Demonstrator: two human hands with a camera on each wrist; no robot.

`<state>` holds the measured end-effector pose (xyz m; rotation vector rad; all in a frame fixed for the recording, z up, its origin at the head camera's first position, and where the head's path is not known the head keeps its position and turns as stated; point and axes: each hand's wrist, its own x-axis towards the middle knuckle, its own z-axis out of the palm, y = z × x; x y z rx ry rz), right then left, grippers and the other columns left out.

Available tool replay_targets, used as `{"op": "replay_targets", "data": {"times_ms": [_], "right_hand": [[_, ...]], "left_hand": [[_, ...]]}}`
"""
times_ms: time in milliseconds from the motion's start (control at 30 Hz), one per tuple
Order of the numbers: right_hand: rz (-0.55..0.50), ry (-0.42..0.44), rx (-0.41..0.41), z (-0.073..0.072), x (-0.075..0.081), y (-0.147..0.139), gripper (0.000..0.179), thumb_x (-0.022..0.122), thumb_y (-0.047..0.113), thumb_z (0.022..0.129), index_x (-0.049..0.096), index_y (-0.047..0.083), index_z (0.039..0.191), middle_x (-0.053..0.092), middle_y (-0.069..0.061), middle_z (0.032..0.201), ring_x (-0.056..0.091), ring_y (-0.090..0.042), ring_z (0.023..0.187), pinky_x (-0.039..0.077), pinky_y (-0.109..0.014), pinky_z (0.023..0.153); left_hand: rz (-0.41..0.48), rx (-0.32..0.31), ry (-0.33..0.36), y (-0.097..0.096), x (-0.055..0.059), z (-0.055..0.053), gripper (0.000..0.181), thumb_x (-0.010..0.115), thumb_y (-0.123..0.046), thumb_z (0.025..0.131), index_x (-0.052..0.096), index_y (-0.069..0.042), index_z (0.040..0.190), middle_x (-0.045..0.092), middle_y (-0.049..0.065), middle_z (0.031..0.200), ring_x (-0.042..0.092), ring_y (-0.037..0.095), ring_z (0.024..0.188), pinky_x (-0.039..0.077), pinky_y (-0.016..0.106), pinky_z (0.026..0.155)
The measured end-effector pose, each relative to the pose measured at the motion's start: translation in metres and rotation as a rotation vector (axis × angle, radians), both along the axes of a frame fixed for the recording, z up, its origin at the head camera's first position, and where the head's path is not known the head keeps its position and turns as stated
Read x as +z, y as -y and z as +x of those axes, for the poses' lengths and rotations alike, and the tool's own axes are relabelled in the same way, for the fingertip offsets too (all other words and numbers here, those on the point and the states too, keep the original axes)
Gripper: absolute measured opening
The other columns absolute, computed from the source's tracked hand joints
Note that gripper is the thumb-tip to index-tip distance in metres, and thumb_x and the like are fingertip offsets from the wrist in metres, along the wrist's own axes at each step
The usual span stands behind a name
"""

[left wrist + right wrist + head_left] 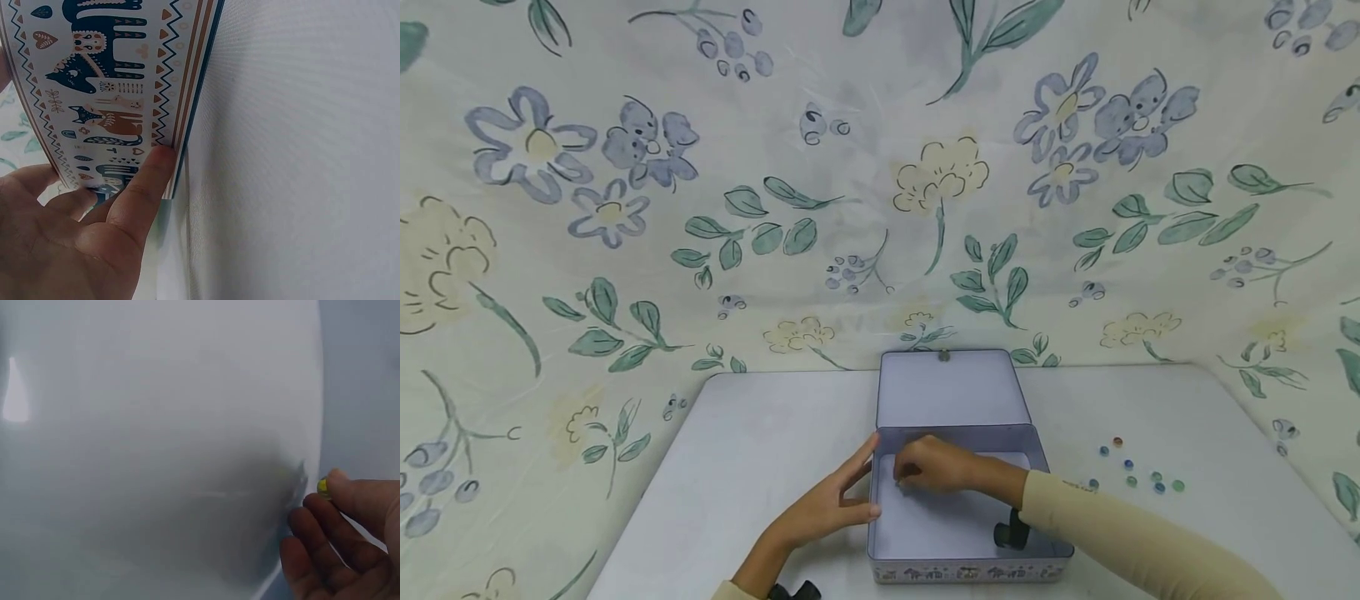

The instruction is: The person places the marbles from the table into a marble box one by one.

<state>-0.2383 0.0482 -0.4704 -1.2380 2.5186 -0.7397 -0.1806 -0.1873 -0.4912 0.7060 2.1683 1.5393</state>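
Observation:
An open tin box (970, 573) with a patterned outside and plain pale inside stands on the table, its hinged lid (951, 390) tipped back. My left hand (822, 507) rests against the box's left wall, fingers extended and thumb apart. In the left wrist view, the thumb (145, 187) presses on the printed animal pattern. Inside the box, toward its left side, is my right hand (934, 464). It pinches a small yellow-green glass marble (322, 486) between thumb and fingertips, low over the box floor.
Several small glass marbles (1177, 485) in blue, green and orange lie scattered on the white table (760, 442) right of the box. A flower-printed cloth (865, 167) hangs behind the table and down both sides. The right forearm crosses the box's right wall.

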Motion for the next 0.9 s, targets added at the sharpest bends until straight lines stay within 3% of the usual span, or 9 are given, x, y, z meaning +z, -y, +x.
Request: {"op": "replay_targets", "data": {"times_ms": [433,900], "right_hand": [[0.02,-0.066,0.015,-0.0001,-0.0095,0.0007,0.005,0.076,0.009,0.087,0.075,0.011,0.091,0.072,0.004,0.088,0.058,0.003,0.078,0.053,-0.012,0.075],[0.024,-0.036,0.006,-0.0004,-0.0079,0.0005,0.005,0.076,0.01,0.087,0.075,0.009,0.092,0.07,0.004,0.088,0.056,0.003,0.078,0.052,-0.012,0.074]], "left_hand": [[0.0,-0.001,-0.005,0.0001,0.0018,0.0011,0.089,0.064,-0.019,0.097,0.005,-0.028,0.162,-0.007,0.005,0.17,0.014,0.051,0.151,0.046,0.052,0.111],[-0.005,0.003,0.012,0.0007,0.0037,0.002,0.088,0.064,-0.019,0.097,0.005,-0.031,0.162,-0.006,0.001,0.17,0.015,0.048,0.152,0.046,0.049,0.111]]}}
